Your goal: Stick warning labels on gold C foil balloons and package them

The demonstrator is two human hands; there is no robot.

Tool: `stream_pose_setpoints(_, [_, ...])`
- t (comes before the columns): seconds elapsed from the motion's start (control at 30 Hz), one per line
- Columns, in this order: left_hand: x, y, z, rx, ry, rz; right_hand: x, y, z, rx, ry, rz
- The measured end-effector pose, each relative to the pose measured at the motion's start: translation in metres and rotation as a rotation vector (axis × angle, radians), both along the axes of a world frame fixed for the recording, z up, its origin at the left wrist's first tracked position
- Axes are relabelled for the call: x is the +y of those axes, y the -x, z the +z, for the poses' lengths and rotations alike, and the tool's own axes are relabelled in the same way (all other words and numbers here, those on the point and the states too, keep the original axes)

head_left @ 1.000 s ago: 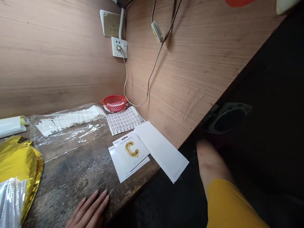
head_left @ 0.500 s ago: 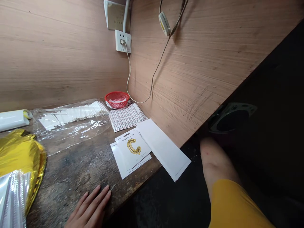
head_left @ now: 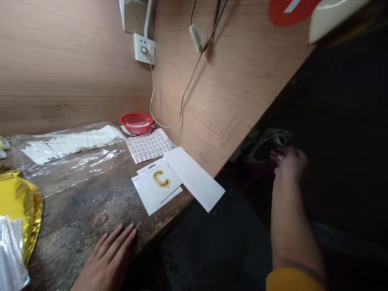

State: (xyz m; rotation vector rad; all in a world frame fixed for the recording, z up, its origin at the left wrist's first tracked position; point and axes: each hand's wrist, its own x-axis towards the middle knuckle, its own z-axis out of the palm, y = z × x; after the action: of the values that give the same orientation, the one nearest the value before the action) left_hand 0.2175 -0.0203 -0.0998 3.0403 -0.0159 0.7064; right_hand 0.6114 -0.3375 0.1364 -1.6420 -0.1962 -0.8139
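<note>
My left hand lies flat on the worn dark tabletop near its front edge, fingers stretched out and holding nothing. Off the table's right side, my right hand reaches into a dark area, beside a pale object with a round opening. Its fingers are bent, and what they hold, if anything, is too dark to make out. White cards, the top one showing a gold C balloon, rest near the table edge. A long white paper overlaps them and juts past the edge.
Gold foil and clear packets lie at the left. Behind are a clear bag of white strips, a red basket and a printed label sheet. A cable hangs from the wall socket.
The view has shifted right. My right hand, hidden before, now shows, with the forearm extended further up. My left hand still lies flat on the table.
</note>
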Motion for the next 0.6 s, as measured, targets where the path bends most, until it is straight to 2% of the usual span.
stream_pose_setpoints(0.1, [0.001,-0.003,0.001,-0.002,0.116,0.018,-0.031,0.057,-0.005,0.075,-0.198,0.007])
stream_pose_setpoints(0.17, [-0.003,-0.007,0.010,-0.063,0.239,0.024,-0.041,0.104,-0.012,0.088,-0.271,0.038])
stream_pose_setpoints(0.23, [-0.013,-0.009,0.029,-0.134,0.448,0.018,-0.039,0.150,-0.022,0.099,-0.306,0.086])
stream_pose_setpoints(0.3, [-0.033,-0.008,0.059,-0.138,0.749,-0.004,-0.027,0.191,-0.035,0.117,-0.296,0.154])
stream_pose_setpoints(0.37, [-0.058,-0.004,0.096,-0.059,1.136,-0.104,-0.005,0.228,-0.049,0.113,-0.189,0.176])
stream_pose_setpoints(0.4, [-0.071,-0.002,0.115,-0.037,1.327,-0.168,0.009,0.245,-0.056,0.089,-0.082,0.176])
stream_pose_setpoints(0.47, [-0.089,-0.001,0.148,-0.041,1.587,-0.307,0.040,0.278,-0.067,-0.061,0.207,0.213])
stream_pose_setpoints(0.53, [-0.091,-0.001,0.167,-0.108,1.778,-0.369,0.070,0.309,-0.074,-0.285,0.471,0.362])
stream_pose_setpoints(0.6, [-0.075,0.003,0.170,-0.299,1.972,-0.216,0.093,0.333,-0.076,-0.422,0.610,0.618])
